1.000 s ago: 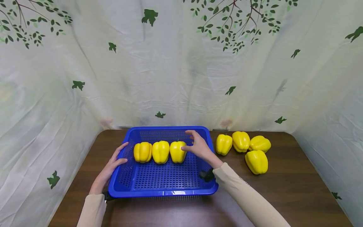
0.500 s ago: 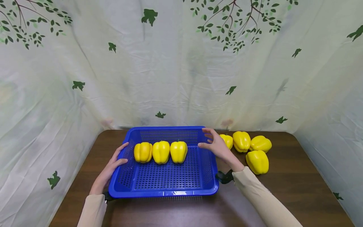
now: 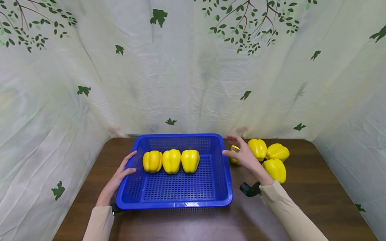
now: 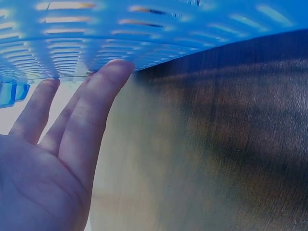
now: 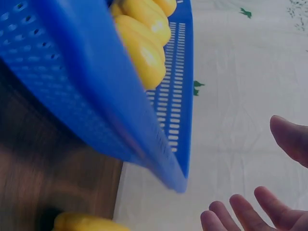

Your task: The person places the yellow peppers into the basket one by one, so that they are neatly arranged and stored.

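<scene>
Three yellow bell peppers, left [image 3: 152, 161], middle [image 3: 171, 161] and right [image 3: 190, 161], stand in a row inside a blue perforated basket [image 3: 178, 205]. At the basket's left side my left hand [image 3: 114, 180] touches its rim; the left wrist view shows the fingers [image 4: 91, 110] extended against the slatted wall. My right hand [image 3: 247, 159] is just beyond the right rim, thumb and fingers spread, holding nothing. Beneath it sits another yellow bell pepper [image 3: 234, 155], partly hidden by the hand. That pepper's edge [image 5: 89, 223] also shows low in the right wrist view.
Three more bell peppers, back [image 3: 257, 149], far right [image 3: 277, 152] and front [image 3: 275, 170], lie close together right of the hand. Everything stands on a brown wooden table [image 3: 313, 194]. A pale leaf-printed curtain [image 3: 193, 83] hangs behind and along both sides.
My right hand has moved right, from beside the rightmost pepper in the basket, over the rim, to above the nearest table pepper. The left hand and basket have stayed put.
</scene>
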Demonstrator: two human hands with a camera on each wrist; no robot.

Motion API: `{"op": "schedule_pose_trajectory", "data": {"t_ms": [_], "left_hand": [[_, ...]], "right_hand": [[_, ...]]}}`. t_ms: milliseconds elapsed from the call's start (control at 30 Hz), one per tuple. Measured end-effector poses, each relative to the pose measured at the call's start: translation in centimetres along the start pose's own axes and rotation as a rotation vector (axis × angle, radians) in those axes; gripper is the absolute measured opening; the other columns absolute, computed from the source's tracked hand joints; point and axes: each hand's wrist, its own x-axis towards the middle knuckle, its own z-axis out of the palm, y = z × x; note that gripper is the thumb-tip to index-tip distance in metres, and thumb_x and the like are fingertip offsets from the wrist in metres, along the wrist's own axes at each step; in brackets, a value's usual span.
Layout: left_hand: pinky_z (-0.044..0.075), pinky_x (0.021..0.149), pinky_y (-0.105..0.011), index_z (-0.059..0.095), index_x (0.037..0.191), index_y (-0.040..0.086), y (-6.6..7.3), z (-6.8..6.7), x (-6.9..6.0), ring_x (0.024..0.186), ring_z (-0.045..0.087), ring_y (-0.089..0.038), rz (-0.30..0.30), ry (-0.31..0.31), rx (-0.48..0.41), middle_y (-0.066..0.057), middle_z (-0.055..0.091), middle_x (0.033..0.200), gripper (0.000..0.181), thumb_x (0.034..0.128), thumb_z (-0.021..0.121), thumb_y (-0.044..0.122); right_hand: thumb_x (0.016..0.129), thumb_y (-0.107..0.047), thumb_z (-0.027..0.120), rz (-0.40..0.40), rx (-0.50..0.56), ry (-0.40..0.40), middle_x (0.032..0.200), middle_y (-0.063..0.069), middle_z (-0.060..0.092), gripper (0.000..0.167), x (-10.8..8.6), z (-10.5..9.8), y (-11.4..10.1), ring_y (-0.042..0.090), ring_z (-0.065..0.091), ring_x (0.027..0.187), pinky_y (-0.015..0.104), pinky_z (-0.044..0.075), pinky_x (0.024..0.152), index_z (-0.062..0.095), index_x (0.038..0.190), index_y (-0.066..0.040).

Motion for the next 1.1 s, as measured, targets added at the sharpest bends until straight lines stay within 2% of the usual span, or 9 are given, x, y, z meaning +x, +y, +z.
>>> {"op": "schedule_pose_trajectory", "data": {"t_ms": [333, 800, 900, 1033, 1100], "left_hand": [[0.042, 0.092, -0.054, 0.012, 0.152, 0.033, -0.1, -0.1, 0.2, 0.126, 0.028, -0.049, 0.017, 0.002, 0.004, -0.018, 0.003, 0.154, 0.061, 0.1005, 0.041, 0.017], [0.042, 0.093, -0.053, 0.013, 0.152, 0.033, -0.1, -0.1, 0.2, 0.127, 0.027, -0.050, 0.011, 0.008, 0.010, -0.018, 0.003, 0.154, 0.062, 0.1002, 0.042, 0.018], [0.041, 0.093, -0.055, 0.013, 0.152, 0.034, -0.1, -0.1, 0.1, 0.127, 0.027, -0.050, 0.006, 0.011, 0.014, -0.018, 0.002, 0.154, 0.062, 0.1002, 0.042, 0.018], [0.040, 0.094, -0.058, 0.013, 0.152, 0.034, -0.1, 0.0, 0.1, 0.128, 0.026, -0.051, 0.001, 0.016, 0.020, -0.017, 0.002, 0.155, 0.062, 0.1000, 0.043, 0.018], [0.041, 0.094, -0.057, 0.013, 0.152, 0.034, -0.1, 0.0, 0.0, 0.128, 0.026, -0.051, -0.005, 0.018, 0.020, -0.017, 0.001, 0.155, 0.062, 0.1000, 0.043, 0.018]], "right_hand": [[0.089, -0.013, 0.068, -0.058, -0.002, 0.035, 0.143, 0.022, 0.038, 0.064, -1.3, -2.3, 1.5, 0.038, 0.035, 0.131, 0.052, 0.026, 0.108, 0.035, 0.141, 0.003], [0.088, -0.013, 0.070, -0.123, 0.052, 0.015, 0.145, 0.016, 0.035, 0.064, -3.4, -4.3, 4.0, 0.034, 0.034, 0.132, 0.053, 0.023, 0.108, 0.036, 0.141, -0.004], [0.089, -0.012, 0.068, -0.139, 0.050, 0.016, 0.145, 0.016, 0.035, 0.062, -3.8, -4.8, 4.5, 0.034, 0.034, 0.132, 0.042, 0.029, 0.108, 0.036, 0.141, -0.004], [0.089, -0.005, 0.066, -0.179, 0.044, 0.025, 0.144, 0.022, 0.035, 0.060, -4.5, -5.4, 5.3, 0.035, 0.035, 0.131, 0.021, 0.035, 0.102, 0.035, 0.141, -0.001], [0.089, -0.001, 0.064, -0.196, 0.038, 0.033, 0.143, 0.025, 0.035, 0.059, -4.8, -5.8, 5.7, 0.030, 0.037, 0.130, 0.017, 0.035, 0.099, 0.035, 0.141, 0.001]]}}
